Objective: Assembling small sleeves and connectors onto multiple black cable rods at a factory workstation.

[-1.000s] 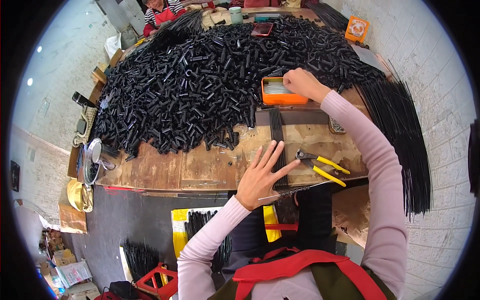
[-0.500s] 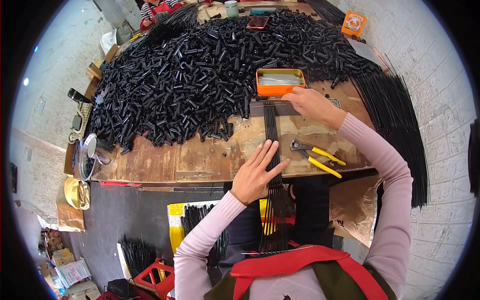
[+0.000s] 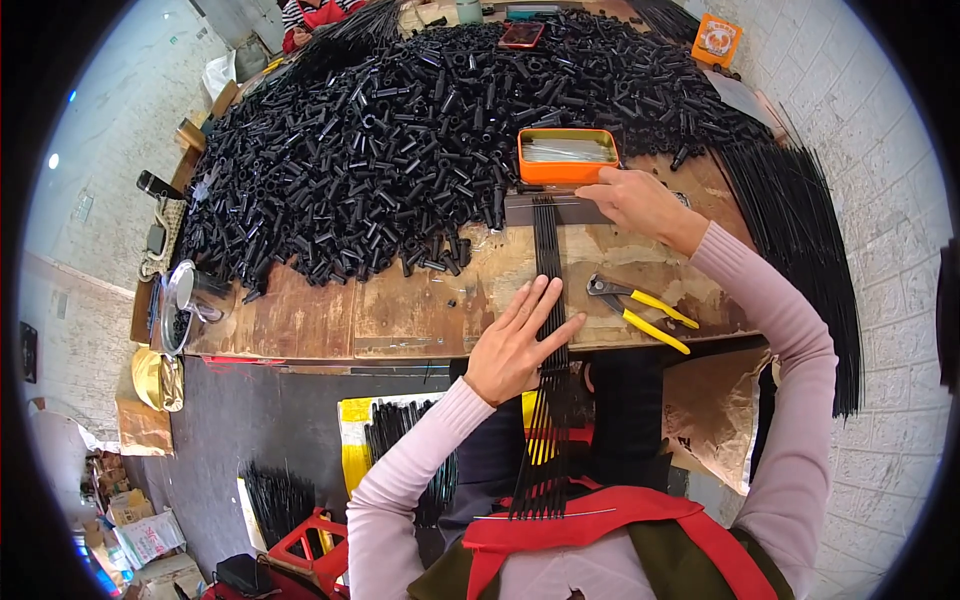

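Note:
A bundle of thin black rods (image 3: 552, 345) runs from the bench down over my lap. My left hand (image 3: 515, 345) lies on it near the bench edge, fingers stretched out and spread. The bundle's far ends reach a long grey bar (image 3: 575, 210). My right hand (image 3: 640, 208) is at that bar, fingers bent and drawn together at its far edge; whatever they pinch is too small to make out. Just beyond is an orange tin (image 3: 568, 170) holding thin pale needle-like sticks (image 3: 568, 150). Yellow-handled pliers (image 3: 640, 312) lie partly open on the bench, right of the rods.
A large heap of short black tubes (image 3: 370, 170) covers much of the wooden bench (image 3: 400, 320). More long black rods (image 3: 800, 230) hang over its right side. A dark red phone (image 3: 522, 35) lies on the heap. Across the bench sits another person (image 3: 318, 14). A red crate (image 3: 312, 545) stands below.
The whole view has shifted slightly. My right hand stays at the grey bar with its fingers shifting a little to the right; my left hand keeps its place on the rods.

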Demonstrator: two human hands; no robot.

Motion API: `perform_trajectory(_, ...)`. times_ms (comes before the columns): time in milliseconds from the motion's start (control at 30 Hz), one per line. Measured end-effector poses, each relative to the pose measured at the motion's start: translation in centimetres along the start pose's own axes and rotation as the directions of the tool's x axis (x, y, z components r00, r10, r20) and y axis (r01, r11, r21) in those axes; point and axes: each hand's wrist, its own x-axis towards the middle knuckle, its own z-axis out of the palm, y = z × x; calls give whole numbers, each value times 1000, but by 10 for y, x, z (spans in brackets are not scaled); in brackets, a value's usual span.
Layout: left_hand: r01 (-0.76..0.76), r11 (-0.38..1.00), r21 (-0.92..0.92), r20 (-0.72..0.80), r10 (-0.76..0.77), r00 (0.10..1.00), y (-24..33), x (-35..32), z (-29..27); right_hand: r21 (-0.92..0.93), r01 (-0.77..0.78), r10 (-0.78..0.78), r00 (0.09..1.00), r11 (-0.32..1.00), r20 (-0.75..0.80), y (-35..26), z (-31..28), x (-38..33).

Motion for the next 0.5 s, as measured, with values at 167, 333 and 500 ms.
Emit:
perform_trajectory(167,4,1000,-9,0,-4,1000,-1,-2,1,-9,1,-1,1000,1000,-3,-4,1,3)
perform_trajectory(333,47,994,-101,-40,-52,998,3,-1,1,-19,45,-46,999,999,-16,-4,5,4)
perform_trajectory(500,71,993,-89,11,-70,997,3,3,-4,51,45,-43,998,998,-42,2,5,7)
